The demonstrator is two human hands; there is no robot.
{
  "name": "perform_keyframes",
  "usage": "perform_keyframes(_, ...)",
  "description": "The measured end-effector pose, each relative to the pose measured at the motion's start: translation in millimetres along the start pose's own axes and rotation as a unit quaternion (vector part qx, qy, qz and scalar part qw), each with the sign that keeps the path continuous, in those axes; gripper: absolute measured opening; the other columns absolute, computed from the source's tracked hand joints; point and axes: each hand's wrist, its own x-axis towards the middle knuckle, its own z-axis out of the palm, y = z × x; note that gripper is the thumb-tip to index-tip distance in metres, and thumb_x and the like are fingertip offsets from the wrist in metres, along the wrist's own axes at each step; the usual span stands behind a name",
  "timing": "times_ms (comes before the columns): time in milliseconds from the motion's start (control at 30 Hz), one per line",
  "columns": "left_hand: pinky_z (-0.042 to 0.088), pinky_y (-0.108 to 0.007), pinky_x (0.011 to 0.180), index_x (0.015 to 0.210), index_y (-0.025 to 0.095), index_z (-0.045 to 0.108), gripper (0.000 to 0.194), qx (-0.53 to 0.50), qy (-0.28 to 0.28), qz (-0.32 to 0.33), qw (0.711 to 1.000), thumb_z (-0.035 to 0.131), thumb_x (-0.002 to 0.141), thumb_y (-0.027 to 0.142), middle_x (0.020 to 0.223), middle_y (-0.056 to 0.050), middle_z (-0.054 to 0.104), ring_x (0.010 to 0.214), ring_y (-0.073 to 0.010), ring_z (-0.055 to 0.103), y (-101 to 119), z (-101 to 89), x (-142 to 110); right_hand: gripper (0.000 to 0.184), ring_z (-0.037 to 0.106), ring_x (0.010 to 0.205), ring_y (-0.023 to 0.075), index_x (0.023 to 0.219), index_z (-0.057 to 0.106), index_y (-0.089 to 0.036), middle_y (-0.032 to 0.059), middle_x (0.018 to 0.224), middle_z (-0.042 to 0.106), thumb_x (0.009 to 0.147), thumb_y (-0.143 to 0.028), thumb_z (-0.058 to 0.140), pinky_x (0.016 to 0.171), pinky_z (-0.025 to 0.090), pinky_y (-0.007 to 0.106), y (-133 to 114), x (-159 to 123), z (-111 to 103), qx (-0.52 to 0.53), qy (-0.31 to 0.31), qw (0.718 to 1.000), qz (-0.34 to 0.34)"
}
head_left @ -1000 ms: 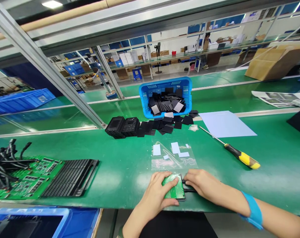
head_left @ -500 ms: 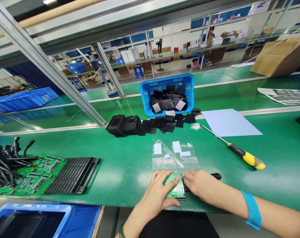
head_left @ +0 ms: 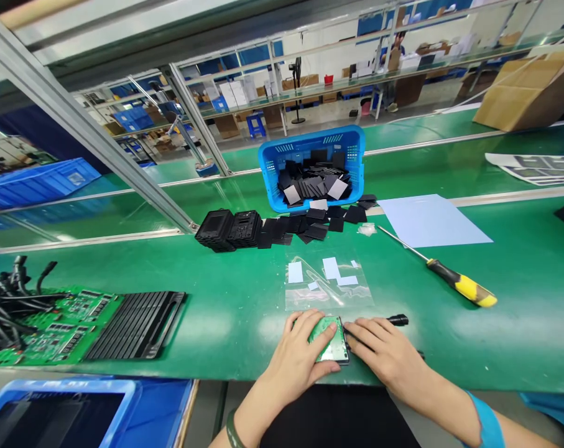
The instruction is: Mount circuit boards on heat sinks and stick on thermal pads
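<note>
A green circuit board [head_left: 327, 348] sits in a thin dark housing near the table's front edge. My left hand [head_left: 303, 348] grips it, with the thumb lying across the board's face and the fingers around its far left side. At the board's right edge, my right hand [head_left: 384, 348] has its fingers bent over black cables and pressed close together. One black cable connector [head_left: 398, 320] sticks out beyond that hand, and a second cable end shows lower down. The cables' middle part is hidden under the fingers. Just behind the board lies a clear plastic bag [head_left: 328, 298] with pale pads on it.
A yellow-black screwdriver [head_left: 463, 283] and a pale sheet [head_left: 435, 221] lie at right. Behind are a blue basket [head_left: 312, 140] of dark plates, loose black plates [head_left: 316, 231] and stacked black housings [head_left: 214, 230]. Cabled circuit boards [head_left: 71, 323] and a ribbed black part [head_left: 132, 326] are left.
My right hand's fingers have spread forward and flattened over the cables, and more of the cable ends shows. My left hand keeps its grip on the board. The view has shifted slightly.
</note>
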Motion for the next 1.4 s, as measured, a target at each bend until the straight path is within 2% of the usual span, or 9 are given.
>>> perform_keyframes(133, 0.046, -0.053, 0.094, 0.130, 0.014, 0.050, 0.055, 0.000, -0.001, -0.005, 1.000, 0.055, 0.087, 0.050, 0.128, -0.022, 0.055, 0.122, -0.0354, 0.050, 1.6, 1.5, -0.5, 0.033, 0.058, 0.071, 0.0232, 0.104, 0.064, -0.003, 0.0123, 0.081, 0.062, 0.090, -0.002, 0.033, 0.065, 0.049, 0.038, -10.5, -0.4, -1.6, -0.034, -0.037, 0.999, 0.019)
perform_keyframes(300, 0.047, -0.054, 0.092, 0.131, 0.014, 0.048, 0.055, 0.017, -0.002, 0.000, 1.000, 0.058, 0.088, 0.046, 0.144, -0.027, 0.041, 0.125, -0.0371, 0.047, 1.7, 2.7, -0.7, 0.037, 0.058, 0.069, 0.0266, 0.100, 0.065, 0.001, 0.0173, 0.080, 0.063, 0.077, 0.003, 0.036, 0.064, 0.048, 0.040, -22.8, 3.2, 0.0, -0.136, -0.045, 0.990, 0.002)
perform_keyframes(433, 0.046, -0.055, 0.097, 0.131, 0.011, 0.047, 0.053, 0.023, 0.002, 0.022, 1.000, 0.055, 0.090, 0.044, 0.137, -0.024, 0.051, 0.123, -0.0345, 0.050, 0.8, 1.8, 0.3, 0.033, 0.060, 0.074, 0.0235, 0.104, 0.064, -0.008, 0.0128, 0.084, 0.064, 0.091, -0.004, 0.035, 0.064, 0.050, 0.036, -8.3, 1.7, 1.5, -0.065, -0.030, 0.997, 0.005)
perform_keyframes(567, 0.048, -0.051, 0.097, 0.131, 0.006, 0.046, 0.055, 0.023, -0.001, 0.033, 0.999, 0.058, 0.089, 0.039, 0.129, -0.022, 0.058, 0.117, -0.0334, 0.055, 4.3, 0.4, 2.2, 0.021, 0.060, 0.101, 0.0230, 0.102, 0.063, -0.013, 0.0118, 0.106, 0.066, 0.099, -0.014, 0.042, 0.087, 0.052, 0.040, 7.6, -0.2, 6.8, 0.034, 0.013, 0.999, 0.013)
perform_keyframes(633, 0.050, -0.049, 0.094, 0.129, 0.009, 0.049, 0.048, 0.039, -0.003, 0.029, 0.999, 0.060, 0.088, 0.033, 0.129, -0.022, 0.058, 0.115, -0.0341, 0.056, 7.6, -0.8, 3.6, 0.023, 0.060, 0.104, 0.0224, 0.102, 0.063, -0.012, 0.0120, 0.108, 0.067, 0.098, -0.011, 0.040, 0.094, 0.050, 0.042, 8.3, 1.5, 8.6, 0.039, 0.016, 0.999, -0.009)
perform_keyframes(800, 0.053, -0.046, 0.083, 0.113, 0.017, 0.058, 0.027, 0.099, 0.007, 0.067, 0.993, 0.057, 0.089, 0.028, 0.127, -0.023, 0.057, 0.105, -0.0339, 0.060, 9.9, -7.0, 10.0, 0.036, 0.064, 0.092, 0.0243, 0.093, 0.065, -0.009, 0.0162, 0.096, 0.069, 0.092, -0.001, 0.031, 0.082, 0.053, 0.043, -0.3, 8.9, 3.4, -0.032, 0.008, 0.999, -0.043)
perform_keyframes(933, 0.051, -0.044, 0.081, 0.118, 0.018, 0.056, 0.052, 0.085, -0.050, 0.091, 0.991, 0.066, 0.080, 0.052, 0.124, -0.020, 0.059, 0.102, -0.0317, 0.058, 0.8, -15.2, 15.2, 0.036, 0.063, 0.093, 0.0259, 0.092, 0.065, -0.007, 0.0183, 0.097, 0.069, 0.088, 0.002, 0.031, 0.080, 0.049, 0.043, -3.8, 9.7, -0.5, -0.069, -0.009, 0.996, -0.050)
perform_keyframes(1067, 0.048, -0.045, 0.079, 0.122, 0.019, 0.055, 0.077, 0.063, -0.077, 0.120, 0.988, 0.062, 0.065, 0.071, 0.125, -0.022, 0.058, 0.097, -0.0311, 0.056, -7.2, -19.8, 15.7, 0.034, 0.063, 0.095, 0.0271, 0.095, 0.064, -0.007, 0.0186, 0.101, 0.068, 0.085, 0.003, 0.033, 0.083, 0.046, 0.044, -5.7, 9.1, -0.2, -0.076, -0.023, 0.995, -0.054)
perform_keyframes(1400, 0.048, -0.041, 0.075, 0.117, 0.023, 0.059, 0.042, 0.100, -0.005, 0.050, 0.994, 0.068, 0.082, 0.044, 0.119, -0.016, 0.063, 0.097, -0.0286, 0.057, 8.1, -10.2, 2.6, 0.037, 0.063, 0.097, 0.0280, 0.100, 0.063, -0.008, 0.0189, 0.105, 0.068, 0.083, 0.003, 0.032, 0.083, 0.044, 0.045, -3.2, 7.6, 0.0, -0.057, -0.031, 0.996, -0.058)
